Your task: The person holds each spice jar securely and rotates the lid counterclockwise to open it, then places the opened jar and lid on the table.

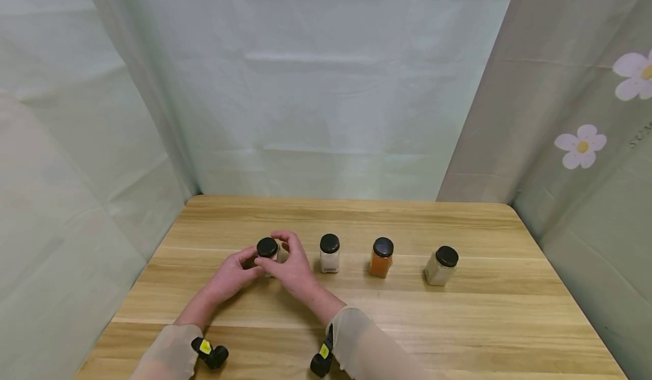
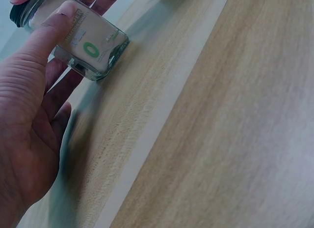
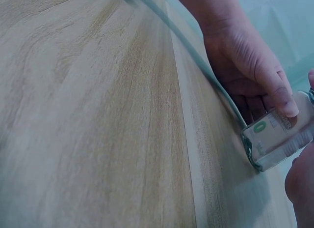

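Note:
A square glass spice jar [image 1: 267, 248] with a black lid and pale powder inside stands toward the left of the wooden table. My left hand [image 1: 231, 275] grips its body, thumb flat over the printed label; in the left wrist view the thumb crosses the jar [image 2: 91, 43] and the other fingers lie behind it. From the other side my right hand [image 1: 295, 269] holds the same jar near its top, thumb in front and fingers curving behind. In the right wrist view the jar [image 3: 274, 134] sits between both hands, its lid cut off by the frame edge.
Right of the hands, three more black-lidded jars form a loose row: one with white contents [image 1: 329, 260], one orange [image 1: 381, 264], one beige [image 1: 438, 272]. Pale curtains [image 1: 326, 85] enclose the wooden table [image 1: 458, 334] at the back and sides.

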The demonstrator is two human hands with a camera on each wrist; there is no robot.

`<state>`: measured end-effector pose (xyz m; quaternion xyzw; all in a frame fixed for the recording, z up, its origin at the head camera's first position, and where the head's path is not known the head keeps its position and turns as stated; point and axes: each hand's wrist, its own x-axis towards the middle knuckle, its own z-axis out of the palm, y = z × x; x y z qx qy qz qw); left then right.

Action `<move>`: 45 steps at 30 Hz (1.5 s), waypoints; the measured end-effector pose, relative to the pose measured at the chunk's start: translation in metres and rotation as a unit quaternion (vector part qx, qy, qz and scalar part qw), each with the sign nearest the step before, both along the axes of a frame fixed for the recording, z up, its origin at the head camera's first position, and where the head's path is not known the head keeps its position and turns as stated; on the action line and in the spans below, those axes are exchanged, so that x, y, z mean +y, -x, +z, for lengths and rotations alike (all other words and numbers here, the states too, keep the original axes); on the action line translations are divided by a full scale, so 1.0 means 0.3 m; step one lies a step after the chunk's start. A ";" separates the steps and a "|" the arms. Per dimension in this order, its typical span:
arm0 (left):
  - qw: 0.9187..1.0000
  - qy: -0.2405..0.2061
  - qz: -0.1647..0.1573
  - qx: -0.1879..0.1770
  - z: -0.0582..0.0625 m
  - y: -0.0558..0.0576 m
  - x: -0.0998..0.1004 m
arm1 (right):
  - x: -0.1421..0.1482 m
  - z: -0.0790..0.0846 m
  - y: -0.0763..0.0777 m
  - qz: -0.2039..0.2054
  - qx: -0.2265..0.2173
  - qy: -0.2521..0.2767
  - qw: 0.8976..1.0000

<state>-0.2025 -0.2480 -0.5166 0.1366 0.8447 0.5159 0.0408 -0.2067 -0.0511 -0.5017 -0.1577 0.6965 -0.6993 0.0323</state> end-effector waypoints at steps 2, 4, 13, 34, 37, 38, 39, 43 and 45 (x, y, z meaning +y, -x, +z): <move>1.000 0.001 0.000 0.000 0.000 0.000 -0.001 | 0.000 0.002 -0.001 0.000 -0.004 0.004 1.000; 1.000 0.001 0.002 0.000 0.001 0.000 0.000 | -0.001 0.002 -0.002 -0.002 -0.008 0.006 1.000; 1.000 -0.001 -0.003 0.004 -0.001 0.002 0.001 | 0.000 -0.001 0.002 -0.006 -0.008 0.004 1.000; 1.000 -0.005 -0.001 0.011 -0.002 0.000 0.006 | 0.006 -0.011 0.007 0.017 0.060 -0.010 0.998; 1.000 -0.004 0.002 0.013 -0.004 0.002 0.006 | 0.007 -0.009 0.006 0.018 0.064 -0.011 0.998; 1.000 -0.004 0.002 0.014 -0.004 0.003 0.005 | 0.008 -0.009 0.005 0.018 0.064 -0.013 0.998; 1.000 -0.003 0.002 0.015 -0.006 0.004 0.005 | 0.008 -0.009 0.005 0.018 0.064 -0.015 0.998; 1.000 -0.001 0.002 0.013 -0.009 0.006 0.002 | 0.006 -0.010 0.005 0.015 0.068 -0.026 0.997; 1.000 0.000 0.002 0.009 -0.008 0.007 0.003 | 0.005 -0.010 0.005 0.013 0.069 -0.028 0.997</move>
